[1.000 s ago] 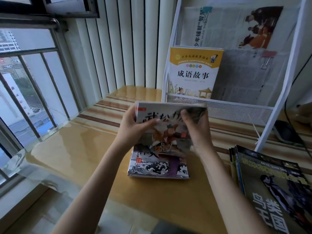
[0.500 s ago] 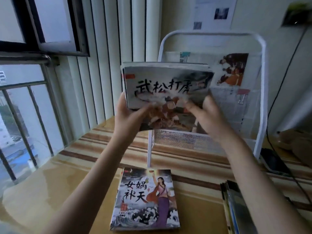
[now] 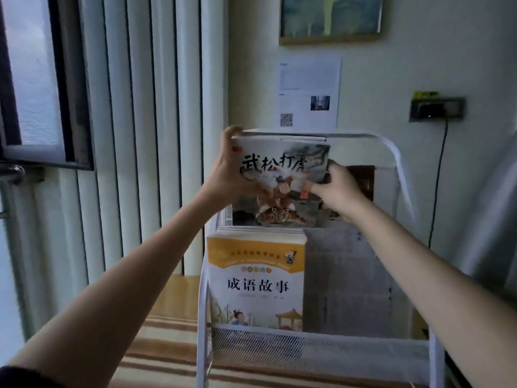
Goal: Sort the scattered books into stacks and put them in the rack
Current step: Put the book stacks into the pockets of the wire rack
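While both hands grip it, tiger-cover book stack [image 3: 282, 175] stands upright in upper tier of white rack [image 3: 402, 180]: left hand [image 3: 226, 175] w/ fingers curled over top-left corner, right hand [image 3: 340, 189] pinching right edge; yellow book [image 3: 256, 281] in lower tier.

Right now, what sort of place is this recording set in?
Probably a home room or small study corner, by a window. A white wire book rack with children's storybooks stands on a wooden desk; a framed picture hangs above.

Two hands: left hand [image 3: 228, 175], right hand [image 3: 340, 191]. One white wire rack [image 3: 402, 175]. Two book stacks: tiger-cover stack [image 3: 279, 180] far, yellow-cover stack [image 3: 256, 278] near. One framed picture [image 3: 331, 19].
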A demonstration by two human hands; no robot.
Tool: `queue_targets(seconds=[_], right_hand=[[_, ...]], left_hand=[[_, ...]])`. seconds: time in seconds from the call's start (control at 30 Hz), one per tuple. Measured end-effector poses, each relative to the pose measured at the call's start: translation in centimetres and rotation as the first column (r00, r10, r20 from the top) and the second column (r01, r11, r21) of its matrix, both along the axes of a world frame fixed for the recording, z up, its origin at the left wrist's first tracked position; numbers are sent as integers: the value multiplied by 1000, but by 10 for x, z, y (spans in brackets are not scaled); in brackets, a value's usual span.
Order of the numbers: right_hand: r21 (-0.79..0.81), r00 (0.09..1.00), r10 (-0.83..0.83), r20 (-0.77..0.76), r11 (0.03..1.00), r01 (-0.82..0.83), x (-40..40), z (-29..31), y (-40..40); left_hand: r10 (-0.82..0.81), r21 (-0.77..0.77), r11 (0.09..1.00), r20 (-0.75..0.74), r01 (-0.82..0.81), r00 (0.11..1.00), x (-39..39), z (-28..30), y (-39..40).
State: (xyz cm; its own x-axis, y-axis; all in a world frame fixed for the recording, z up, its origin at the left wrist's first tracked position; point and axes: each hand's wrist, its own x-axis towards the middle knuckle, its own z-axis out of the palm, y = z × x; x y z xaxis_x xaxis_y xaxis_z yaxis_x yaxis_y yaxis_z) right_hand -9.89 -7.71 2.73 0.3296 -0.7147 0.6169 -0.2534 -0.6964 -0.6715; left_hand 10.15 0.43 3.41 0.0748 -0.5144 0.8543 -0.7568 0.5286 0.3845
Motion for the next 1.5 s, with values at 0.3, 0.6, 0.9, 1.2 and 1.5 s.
queue_targets(seconds=[0.3, 0.6, 0.9, 1.2, 1.5], right_hand=[[152, 801, 38, -598, 986, 67, 15, -22, -3], [64, 484, -32, -874, 982, 179, 13, -10, 6], [-241, 558, -358, -749, 931, 274, 12, -25, 4], [-59, 886, -405, 224, 902, 427, -29, -157, 139], [456, 852, 105, -512, 874, 167, 8, -295, 245]], left_hand=[[505, 84, 812, 393, -577, 769, 27, -34, -8], [467, -15, 819, 599, -574, 651, 44, -41, 8], [421, 11, 857, 564, -516, 710, 46, -48, 6], [263, 231, 956, -400, -181, 878, 18, -134, 97], [567, 854, 481, -131, -198, 813, -31, -293, 232]])
